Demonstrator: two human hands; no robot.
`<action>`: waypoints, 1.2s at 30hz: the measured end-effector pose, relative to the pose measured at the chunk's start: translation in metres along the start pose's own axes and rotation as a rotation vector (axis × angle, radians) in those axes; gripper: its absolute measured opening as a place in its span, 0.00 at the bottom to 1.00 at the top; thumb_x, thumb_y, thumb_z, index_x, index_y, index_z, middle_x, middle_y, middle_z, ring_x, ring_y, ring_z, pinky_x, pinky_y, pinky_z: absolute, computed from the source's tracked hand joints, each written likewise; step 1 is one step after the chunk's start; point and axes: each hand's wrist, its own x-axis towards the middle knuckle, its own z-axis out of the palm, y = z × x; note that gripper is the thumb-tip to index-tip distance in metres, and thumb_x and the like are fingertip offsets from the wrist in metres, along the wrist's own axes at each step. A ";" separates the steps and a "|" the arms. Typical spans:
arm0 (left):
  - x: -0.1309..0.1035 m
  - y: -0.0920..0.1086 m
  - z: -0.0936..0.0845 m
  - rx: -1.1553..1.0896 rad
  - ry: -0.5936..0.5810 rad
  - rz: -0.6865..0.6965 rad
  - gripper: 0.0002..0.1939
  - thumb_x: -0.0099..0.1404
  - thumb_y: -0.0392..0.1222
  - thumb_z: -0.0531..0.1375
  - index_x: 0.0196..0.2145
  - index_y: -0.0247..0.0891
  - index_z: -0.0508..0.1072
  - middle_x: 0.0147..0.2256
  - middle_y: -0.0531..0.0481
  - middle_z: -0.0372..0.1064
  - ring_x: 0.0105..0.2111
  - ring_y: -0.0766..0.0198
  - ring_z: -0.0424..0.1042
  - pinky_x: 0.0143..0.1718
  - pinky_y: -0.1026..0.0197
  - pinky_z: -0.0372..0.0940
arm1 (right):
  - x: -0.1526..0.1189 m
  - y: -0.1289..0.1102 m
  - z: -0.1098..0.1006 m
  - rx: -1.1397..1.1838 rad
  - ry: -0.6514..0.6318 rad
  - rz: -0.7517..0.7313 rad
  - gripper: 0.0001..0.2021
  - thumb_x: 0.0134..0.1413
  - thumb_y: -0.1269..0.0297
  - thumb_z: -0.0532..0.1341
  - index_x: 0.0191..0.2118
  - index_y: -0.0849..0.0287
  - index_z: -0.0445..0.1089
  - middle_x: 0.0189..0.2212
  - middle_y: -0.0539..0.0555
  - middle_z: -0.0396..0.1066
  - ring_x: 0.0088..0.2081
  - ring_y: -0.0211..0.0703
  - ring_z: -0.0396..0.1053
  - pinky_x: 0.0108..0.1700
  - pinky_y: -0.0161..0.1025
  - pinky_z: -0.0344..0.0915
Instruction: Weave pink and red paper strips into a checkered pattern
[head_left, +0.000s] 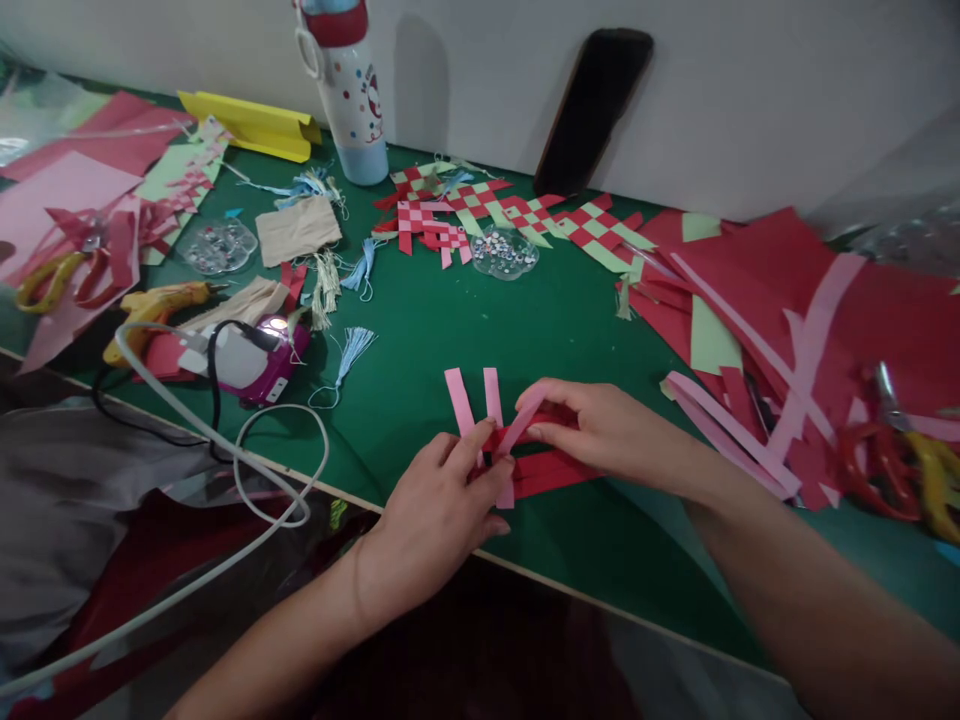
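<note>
Fingers [480,447] of the left hand [435,515] pinch pink strips [480,405] near the desk's [450,310] front edge, while the right hand [600,430] clamps red strips [551,470] woven through them. Loose red paper [825,290] crowds the right side; a glue gun [161,305] and white cord [247,450] sit left.

Dim, soft indoor light; wide-angle bending at edges; slight blur on foreground arms; faint shadows on pale back wall [750,90].

Left hand [442,505] and right hand [600,430] meet, fingers pinching.
</note>
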 end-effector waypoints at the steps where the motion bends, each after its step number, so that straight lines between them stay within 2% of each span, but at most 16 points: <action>1: 0.000 0.000 0.000 -0.009 -0.008 -0.014 0.28 0.58 0.47 0.68 0.53 0.35 0.69 0.61 0.32 0.57 0.51 0.49 0.68 0.48 0.51 0.66 | 0.001 0.000 -0.002 0.060 -0.034 0.005 0.10 0.58 0.60 0.57 0.42 0.52 0.73 0.40 0.50 0.77 0.39 0.45 0.73 0.39 0.39 0.64; 6: 0.000 0.001 0.000 -0.024 -0.038 -0.024 0.26 0.60 0.47 0.67 0.53 0.37 0.69 0.63 0.33 0.52 0.53 0.48 0.67 0.50 0.48 0.65 | 0.011 0.005 -0.012 0.274 -0.118 0.025 0.12 0.54 0.56 0.60 0.41 0.55 0.73 0.39 0.51 0.77 0.40 0.45 0.73 0.42 0.40 0.66; 9: 0.000 0.000 0.003 -0.003 -0.072 0.018 0.20 0.64 0.46 0.64 0.51 0.36 0.70 0.63 0.36 0.55 0.56 0.47 0.64 0.50 0.49 0.66 | 0.019 0.005 -0.020 0.286 -0.151 0.025 0.14 0.52 0.56 0.62 0.43 0.56 0.72 0.37 0.51 0.77 0.37 0.43 0.73 0.40 0.39 0.66; 12: 0.000 -0.001 0.006 0.007 -0.105 0.021 0.18 0.64 0.45 0.64 0.50 0.36 0.71 0.62 0.41 0.58 0.54 0.48 0.66 0.49 0.48 0.67 | 0.027 0.000 -0.028 0.262 -0.204 0.024 0.13 0.52 0.58 0.62 0.42 0.57 0.71 0.34 0.51 0.76 0.34 0.42 0.73 0.37 0.38 0.67; 19: 0.000 -0.003 0.008 -0.001 -0.102 0.068 0.18 0.66 0.45 0.61 0.53 0.40 0.68 0.62 0.44 0.59 0.54 0.50 0.67 0.48 0.49 0.68 | 0.037 -0.014 -0.038 0.152 -0.311 -0.071 0.10 0.55 0.61 0.59 0.42 0.53 0.73 0.37 0.50 0.76 0.37 0.42 0.72 0.37 0.37 0.66; 24: 0.000 -0.003 0.005 0.006 -0.120 0.041 0.24 0.65 0.48 0.62 0.55 0.36 0.65 0.64 0.42 0.55 0.54 0.50 0.66 0.50 0.50 0.65 | 0.044 -0.018 -0.040 0.158 -0.404 0.027 0.13 0.53 0.61 0.59 0.45 0.52 0.72 0.31 0.50 0.75 0.28 0.40 0.70 0.28 0.36 0.64; 28: 0.001 -0.005 0.004 -0.009 -0.108 0.050 0.27 0.63 0.49 0.65 0.56 0.36 0.64 0.64 0.43 0.56 0.53 0.51 0.66 0.51 0.50 0.63 | 0.052 -0.020 -0.042 0.148 -0.376 0.035 0.12 0.53 0.61 0.59 0.44 0.53 0.71 0.29 0.51 0.75 0.26 0.39 0.69 0.26 0.35 0.64; 36: 0.005 -0.004 -0.002 0.011 -0.107 0.056 0.28 0.62 0.49 0.66 0.55 0.36 0.65 0.63 0.41 0.57 0.53 0.49 0.65 0.49 0.52 0.63 | 0.050 -0.039 -0.042 0.031 -0.176 0.064 0.11 0.52 0.61 0.62 0.43 0.53 0.72 0.29 0.50 0.76 0.23 0.37 0.69 0.25 0.36 0.65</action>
